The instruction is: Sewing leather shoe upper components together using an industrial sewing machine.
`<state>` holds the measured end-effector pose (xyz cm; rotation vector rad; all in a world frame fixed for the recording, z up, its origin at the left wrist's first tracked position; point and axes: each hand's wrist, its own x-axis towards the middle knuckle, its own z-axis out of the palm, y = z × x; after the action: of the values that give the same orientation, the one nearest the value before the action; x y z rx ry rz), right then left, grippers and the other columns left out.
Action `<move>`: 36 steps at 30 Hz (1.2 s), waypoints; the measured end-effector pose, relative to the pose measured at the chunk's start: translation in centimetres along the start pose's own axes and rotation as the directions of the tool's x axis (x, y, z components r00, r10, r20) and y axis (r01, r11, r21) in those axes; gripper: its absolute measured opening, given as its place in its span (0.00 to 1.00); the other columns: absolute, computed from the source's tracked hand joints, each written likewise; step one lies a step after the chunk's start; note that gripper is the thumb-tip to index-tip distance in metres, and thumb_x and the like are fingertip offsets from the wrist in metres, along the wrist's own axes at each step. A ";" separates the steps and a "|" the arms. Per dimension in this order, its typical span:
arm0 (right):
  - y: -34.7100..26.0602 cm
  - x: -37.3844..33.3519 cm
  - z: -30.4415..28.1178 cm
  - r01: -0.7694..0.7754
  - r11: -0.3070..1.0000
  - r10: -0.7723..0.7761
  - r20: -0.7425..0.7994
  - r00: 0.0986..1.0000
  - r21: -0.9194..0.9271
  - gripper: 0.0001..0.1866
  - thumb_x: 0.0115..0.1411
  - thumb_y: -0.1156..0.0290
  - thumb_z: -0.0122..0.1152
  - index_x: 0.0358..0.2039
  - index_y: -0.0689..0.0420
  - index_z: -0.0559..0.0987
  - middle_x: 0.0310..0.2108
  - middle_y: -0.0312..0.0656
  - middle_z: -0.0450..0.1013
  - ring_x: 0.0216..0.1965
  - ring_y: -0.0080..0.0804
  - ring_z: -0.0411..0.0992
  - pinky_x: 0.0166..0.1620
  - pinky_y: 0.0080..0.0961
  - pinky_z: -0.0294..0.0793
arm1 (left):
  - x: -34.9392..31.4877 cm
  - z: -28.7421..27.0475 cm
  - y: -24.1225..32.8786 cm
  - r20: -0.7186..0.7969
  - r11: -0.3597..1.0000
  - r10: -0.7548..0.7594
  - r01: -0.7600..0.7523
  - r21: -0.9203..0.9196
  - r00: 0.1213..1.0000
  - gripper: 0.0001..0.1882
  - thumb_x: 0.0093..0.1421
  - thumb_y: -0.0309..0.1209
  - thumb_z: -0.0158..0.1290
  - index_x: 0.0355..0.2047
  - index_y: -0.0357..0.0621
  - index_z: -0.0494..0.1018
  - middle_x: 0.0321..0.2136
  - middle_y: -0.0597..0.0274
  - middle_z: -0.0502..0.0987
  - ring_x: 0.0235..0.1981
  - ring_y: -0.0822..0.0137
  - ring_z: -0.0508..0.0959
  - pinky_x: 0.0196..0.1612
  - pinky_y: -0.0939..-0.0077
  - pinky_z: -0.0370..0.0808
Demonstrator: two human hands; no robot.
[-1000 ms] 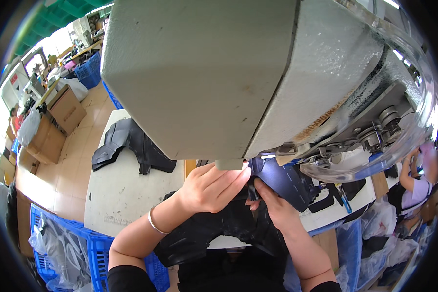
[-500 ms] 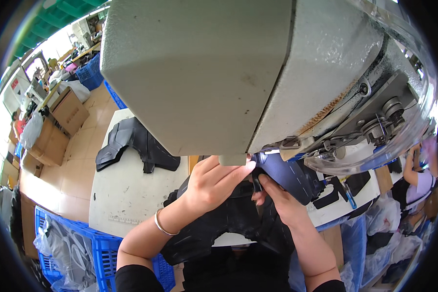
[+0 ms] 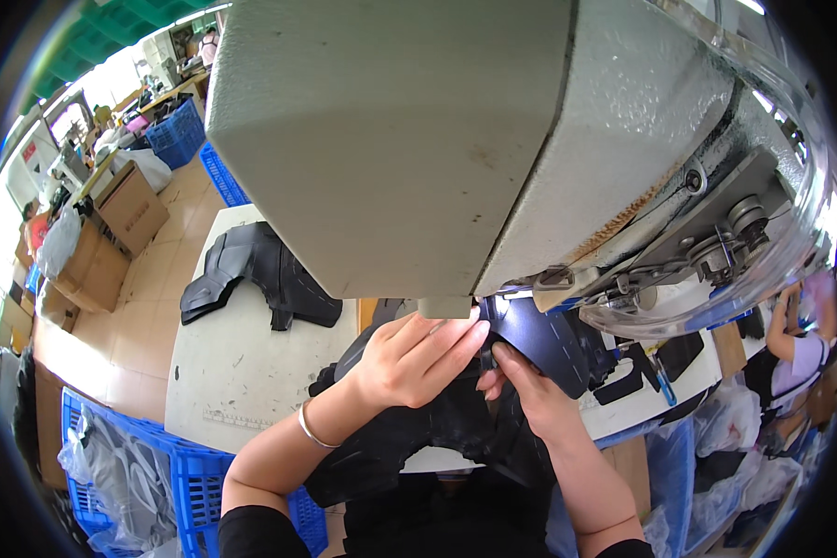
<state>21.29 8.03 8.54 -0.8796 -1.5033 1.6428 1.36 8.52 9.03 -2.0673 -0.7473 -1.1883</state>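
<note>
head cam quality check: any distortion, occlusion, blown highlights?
Head view: strong fisheye, black vignette at the corners, table edge bowed. The sewing machine head fills the upper frame, close and hiding the needle area. Windows at far left are blown out. Left hand, right hand and dark fabric piece are sharp.

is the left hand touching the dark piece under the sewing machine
Touching. The head view shows the left hand lying on the dark piece, its fingertips pressed on the edge just below the sewing machine, no gap showing.

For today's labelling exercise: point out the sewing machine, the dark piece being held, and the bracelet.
sewing machine (image 3: pixel 391 139), head view, grey side of body
dark piece (image 3: pixel 539 339), head view, upper panel
bracelet (image 3: pixel 312 430), head view, band on wrist
</note>
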 end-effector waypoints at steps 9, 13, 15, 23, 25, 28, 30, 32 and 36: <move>-0.1 0.1 0.6 -0.056 0.993 0.065 -0.091 0.994 0.102 0.12 0.66 0.67 0.52 0.38 0.63 0.77 0.25 0.41 0.76 0.26 0.24 0.73 0.32 0.20 0.72 | -0.1 0.4 0.0 0.002 0.999 0.038 -0.038 0.006 0.999 0.12 0.35 0.25 0.54 0.25 0.36 0.77 0.35 0.56 0.81 0.35 0.59 0.81 0.29 0.79 0.77; -0.5 0.4 0.6 -0.008 0.996 0.017 -0.106 0.994 0.084 0.12 0.66 0.67 0.52 0.38 0.62 0.77 0.25 0.40 0.76 0.25 0.23 0.73 0.31 0.19 0.72 | 0.3 0.1 -0.2 0.024 1.000 0.017 -0.017 0.012 1.000 0.15 0.39 0.24 0.57 0.32 0.37 0.78 0.30 0.63 0.76 0.30 0.67 0.78 0.31 0.79 0.77; -1.2 0.5 0.2 -0.182 0.983 0.183 0.012 0.983 -0.036 0.18 0.71 0.60 0.42 0.41 0.62 0.74 0.36 0.38 0.73 0.36 0.21 0.70 0.43 0.20 0.69 | 0.5 0.3 -0.4 0.017 1.000 -0.007 0.007 -0.011 1.000 0.14 0.39 0.23 0.57 0.31 0.36 0.78 0.29 0.62 0.76 0.30 0.67 0.78 0.30 0.79 0.77; 1.7 0.3 -1.8 0.159 0.986 -0.130 -0.349 0.928 0.057 0.12 0.63 0.66 0.56 0.33 0.63 0.76 0.24 0.39 0.74 0.22 0.22 0.70 0.26 0.18 0.68 | 0.6 -0.1 -0.6 0.074 0.999 -0.039 0.036 0.037 0.996 0.11 0.42 0.20 0.59 0.30 0.35 0.77 0.27 0.62 0.74 0.28 0.68 0.76 0.27 0.78 0.74; 2.7 1.3 -4.6 0.288 0.955 -0.204 -0.554 0.807 0.068 0.13 0.63 0.63 0.56 0.36 0.61 0.76 0.30 0.37 0.73 0.31 0.21 0.70 0.35 0.19 0.69 | 0.6 0.3 -0.7 0.017 0.999 -0.024 0.023 0.035 1.000 0.10 0.44 0.21 0.60 0.30 0.35 0.77 0.28 0.61 0.74 0.27 0.69 0.76 0.27 0.78 0.74; 3.3 3.0 -7.3 0.163 0.945 -0.285 -0.463 0.839 -0.285 0.13 0.64 0.62 0.54 0.38 0.59 0.76 0.37 0.36 0.72 0.39 0.21 0.67 0.44 0.22 0.67 | 0.7 0.2 -0.7 0.066 0.999 -0.019 0.016 0.042 0.998 0.10 0.44 0.21 0.60 0.30 0.36 0.77 0.28 0.61 0.74 0.27 0.69 0.76 0.26 0.78 0.74; 2.2 4.5 -8.0 0.156 0.969 -0.205 -0.272 0.940 -0.190 0.09 0.63 0.70 0.53 0.41 0.61 0.74 0.38 0.36 0.71 0.41 0.26 0.68 0.47 0.26 0.68 | 0.5 0.3 -0.7 0.049 0.999 -0.022 0.021 0.033 0.999 0.11 0.44 0.21 0.60 0.31 0.36 0.78 0.27 0.62 0.74 0.27 0.69 0.75 0.26 0.79 0.74; 2.3 4.9 -7.5 0.238 0.970 -0.214 -0.327 0.921 0.037 0.04 0.63 0.78 0.51 0.38 0.62 0.73 0.34 0.34 0.72 0.37 0.26 0.70 0.42 0.26 0.70 | 0.6 0.4 -0.7 0.026 1.000 -0.022 0.021 0.022 0.999 0.11 0.43 0.20 0.61 0.31 0.36 0.78 0.27 0.62 0.73 0.27 0.70 0.75 0.26 0.79 0.74; -1.1 3.6 -4.8 0.304 0.897 -0.202 -0.317 0.927 0.320 0.07 0.65 0.71 0.53 0.33 0.60 0.74 0.31 0.35 0.72 0.31 0.18 0.70 0.37 0.20 0.71 | 0.5 0.2 -0.5 0.080 0.998 -0.027 0.022 0.057 0.996 0.12 0.44 0.20 0.61 0.33 0.36 0.78 0.26 0.62 0.72 0.26 0.71 0.74 0.26 0.80 0.74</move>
<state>23.74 13.57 9.19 -0.6413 -1.0276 1.4686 1.33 9.10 9.56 -2.0755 -0.8367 -1.0900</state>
